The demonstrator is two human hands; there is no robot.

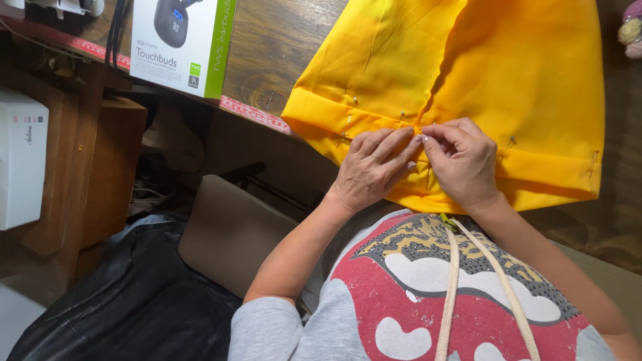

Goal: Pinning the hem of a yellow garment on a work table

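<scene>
A bright yellow fabric piece lies on a dark wooden table, its near edge folded up into a hem held by several pins. My left hand rests flat on the folded hem near the centre seam, fingertips pressing the cloth. My right hand sits beside it, fingers pinched on the hem where the two hands meet; whether a pin is between them is too small to tell.
A white and green product box stands at the table's back left. A red-patterned strip runs along the table edge. A white machine sits on the far left, black cloth and a brown seat below.
</scene>
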